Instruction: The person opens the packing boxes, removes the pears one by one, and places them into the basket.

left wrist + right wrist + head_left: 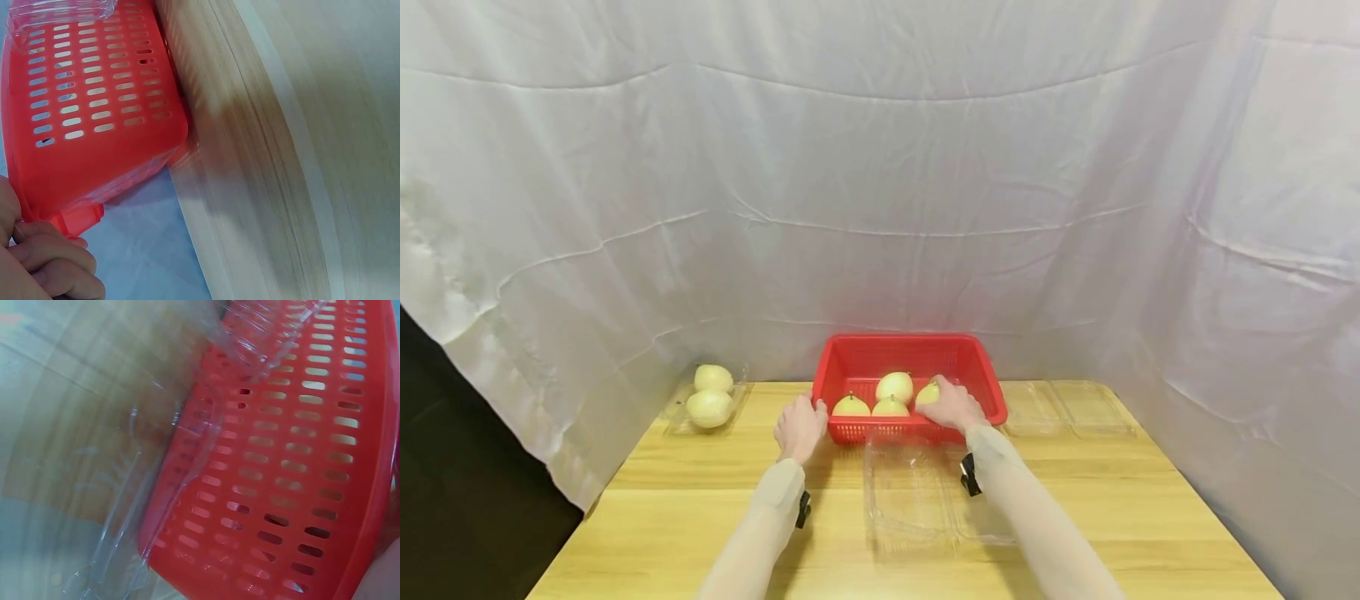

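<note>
- Nearest, two forearms in pale sleeves point(1045, 533) reach forward over the wood-grain surface point(662, 517), a small black device point(971, 475) at each wrist.
- Between the forearms, an open clear plastic container point(910, 500) lies on the surface, just in front of the basket; the right wrist view shows its transparent edges before the red mesh.
- The left hand point(801, 427) is at the basket's left end, its fingers curled on the rim, as the left wrist view shows.
- The right hand point(957, 408) reaches over the front rim on the right, its fingers gripping a yellow pear point(928, 395) inside the basket.
- The red basket point(850, 431) stands upright toward the back of the surface, with slotted walls.
- Three other pears point(894, 387) sit in it, grouped left of the gripped one.
- Right of the basket lies another clear container point(1067, 408), also open.
- At the far left, two pears point(709, 408) rest in a clear tray point(681, 429).
- Behind everything hangs a creased, pale grey curtain point(880, 167).
</note>
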{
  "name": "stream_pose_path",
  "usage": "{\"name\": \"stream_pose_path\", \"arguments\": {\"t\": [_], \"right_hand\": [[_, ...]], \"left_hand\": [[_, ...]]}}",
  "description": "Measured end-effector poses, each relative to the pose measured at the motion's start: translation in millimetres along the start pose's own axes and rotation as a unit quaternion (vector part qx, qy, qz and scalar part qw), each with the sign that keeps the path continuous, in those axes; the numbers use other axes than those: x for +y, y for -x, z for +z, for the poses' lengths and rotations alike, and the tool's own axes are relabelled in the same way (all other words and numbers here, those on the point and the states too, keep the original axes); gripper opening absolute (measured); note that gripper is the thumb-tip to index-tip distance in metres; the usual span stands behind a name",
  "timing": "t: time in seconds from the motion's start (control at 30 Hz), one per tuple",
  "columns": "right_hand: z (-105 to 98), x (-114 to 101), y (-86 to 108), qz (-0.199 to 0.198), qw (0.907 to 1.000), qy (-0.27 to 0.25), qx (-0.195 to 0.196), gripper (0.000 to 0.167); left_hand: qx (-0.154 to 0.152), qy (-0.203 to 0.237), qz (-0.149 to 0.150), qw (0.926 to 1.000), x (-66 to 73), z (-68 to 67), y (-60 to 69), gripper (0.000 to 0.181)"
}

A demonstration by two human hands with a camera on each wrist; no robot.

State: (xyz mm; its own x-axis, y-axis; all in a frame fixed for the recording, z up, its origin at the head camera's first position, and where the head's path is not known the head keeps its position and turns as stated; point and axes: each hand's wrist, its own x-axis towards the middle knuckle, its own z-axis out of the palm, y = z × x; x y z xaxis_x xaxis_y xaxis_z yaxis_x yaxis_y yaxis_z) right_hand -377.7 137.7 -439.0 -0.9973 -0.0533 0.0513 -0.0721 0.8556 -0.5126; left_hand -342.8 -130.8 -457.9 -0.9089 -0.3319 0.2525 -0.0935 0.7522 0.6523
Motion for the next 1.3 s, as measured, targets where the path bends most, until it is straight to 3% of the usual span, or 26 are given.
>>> {"name": "stream_pose_path", "arguments": {"t": [0.33, 0.53, 0.77, 1.03, 1.3], "right_hand": [[-9.2, -2.1, -3.6, 0.019, 0.9972, -0.020, -0.069, 0.070], [-10.0, 2.5, -10.9, 0.007, 0.9949, -0.032, -0.096, 0.070], [-14.1, 4.0, -7.9, -0.011, 0.9916, -0.029, -0.125, 0.058], [-15.9, 7.0, -7.6, -0.038, 0.9945, 0.009, -0.098, 0.049], [-15.7, 17.2, -4.7, -0.026, 0.9979, 0.021, -0.055, 0.046]], "left_hand": [[-0.006, -0.006, 0.001, 1.0000, -0.1, 0.2, -1.9, 0.031], [-0.010, -0.009, -0.002, 0.9999, 1.7, 3.2, -4.4, 0.030], [-0.006, -0.011, -0.002, 0.9999, 3.2, 3.4, -2.4, 0.028], [-0.004, -0.004, 0.003, 1.0000, 4.5, 2.8, -4.3, 0.029], [-0.011, -0.007, -0.003, 0.9999, 4.5, 4.9, -2.6, 0.031]]}}
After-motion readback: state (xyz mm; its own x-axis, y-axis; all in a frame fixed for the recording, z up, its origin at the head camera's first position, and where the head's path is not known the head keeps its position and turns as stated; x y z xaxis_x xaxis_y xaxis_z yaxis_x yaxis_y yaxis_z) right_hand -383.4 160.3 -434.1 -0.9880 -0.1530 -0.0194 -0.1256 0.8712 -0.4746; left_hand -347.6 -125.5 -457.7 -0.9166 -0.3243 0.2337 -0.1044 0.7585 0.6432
